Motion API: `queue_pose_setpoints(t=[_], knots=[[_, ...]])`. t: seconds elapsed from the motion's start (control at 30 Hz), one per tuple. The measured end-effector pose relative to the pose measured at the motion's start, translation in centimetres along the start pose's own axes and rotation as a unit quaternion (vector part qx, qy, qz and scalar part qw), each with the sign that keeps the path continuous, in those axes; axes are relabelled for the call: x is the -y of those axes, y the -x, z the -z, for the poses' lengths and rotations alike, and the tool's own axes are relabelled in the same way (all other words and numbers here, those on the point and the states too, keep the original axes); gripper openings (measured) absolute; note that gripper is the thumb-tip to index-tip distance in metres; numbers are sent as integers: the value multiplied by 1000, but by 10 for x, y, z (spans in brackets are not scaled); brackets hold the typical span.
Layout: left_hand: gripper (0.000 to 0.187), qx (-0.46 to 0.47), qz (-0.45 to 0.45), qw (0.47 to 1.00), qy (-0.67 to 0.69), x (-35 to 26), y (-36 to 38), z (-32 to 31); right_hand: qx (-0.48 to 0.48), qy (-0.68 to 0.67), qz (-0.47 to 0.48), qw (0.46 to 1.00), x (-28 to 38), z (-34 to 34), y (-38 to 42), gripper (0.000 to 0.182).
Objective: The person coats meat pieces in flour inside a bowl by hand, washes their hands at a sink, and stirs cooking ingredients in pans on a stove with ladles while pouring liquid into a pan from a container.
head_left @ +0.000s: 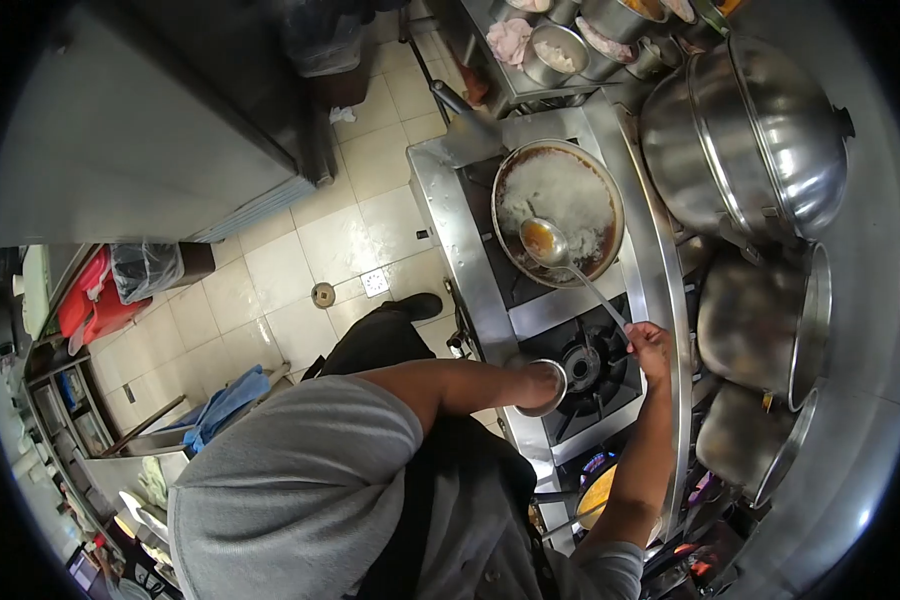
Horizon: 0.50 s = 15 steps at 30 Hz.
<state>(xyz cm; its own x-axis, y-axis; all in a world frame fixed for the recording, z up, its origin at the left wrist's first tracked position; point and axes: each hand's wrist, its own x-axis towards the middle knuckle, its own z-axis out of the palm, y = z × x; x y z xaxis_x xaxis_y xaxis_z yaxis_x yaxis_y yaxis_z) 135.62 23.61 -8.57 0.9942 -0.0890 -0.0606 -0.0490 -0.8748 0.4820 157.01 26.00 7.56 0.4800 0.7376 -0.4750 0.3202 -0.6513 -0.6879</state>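
My right hand (pixel 650 350) is wrapped around the end of a long-handled metal ladle (pixel 598 298). The ladle's bowl holds orange-yellow liquid and overlaps the near side of a wide pan (pixel 618 232), whose contents are covered in pale froth with a brown edge. Lower down, by the stove's front edge, my left hand (pixel 538 384) grips a small metal bowl (pixel 560 392) at its rim. The fingers of that hand are partly hidden inside the bowl. Between my hands lies an unlit burner (pixel 588 362).
Below, a pan of yellow food (pixel 598 496) sits near a blue flame (pixel 596 466). A large domed metal vessel (pixel 740 130) and big pots (pixel 760 320) line the stove's far side. Metal containers (pixel 556 56) crowd the upper counter. Tiled floor (pixel 320 245) lies left.
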Motion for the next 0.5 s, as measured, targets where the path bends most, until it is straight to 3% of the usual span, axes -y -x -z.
queue_pose_setpoints(t=[0.07,0.1,0.13,0.2,0.37,0.5], knots=[[21,65,-39,997,-4,4,-3,10,-10,-24,-22,999,10,-3,9,23],[17,44,-51,997,-48,1,3,20,-17,-40,-32,999,17,-4,14,22],[17,85,-69,991,-70,2,4,32,-23,-56,-37,997,27,-5,18,22],[17,89,-84,991,-45,8,11,45,-27,-34,-8,999,48,0,24,19],[19,27,-99,995,-11,10,-11,-7,-60,-53,-17,997,136,29,25,12],[18,-13,-115,993,3,13,-10,-6,-68,-38,23,997,265,60,2,7]])
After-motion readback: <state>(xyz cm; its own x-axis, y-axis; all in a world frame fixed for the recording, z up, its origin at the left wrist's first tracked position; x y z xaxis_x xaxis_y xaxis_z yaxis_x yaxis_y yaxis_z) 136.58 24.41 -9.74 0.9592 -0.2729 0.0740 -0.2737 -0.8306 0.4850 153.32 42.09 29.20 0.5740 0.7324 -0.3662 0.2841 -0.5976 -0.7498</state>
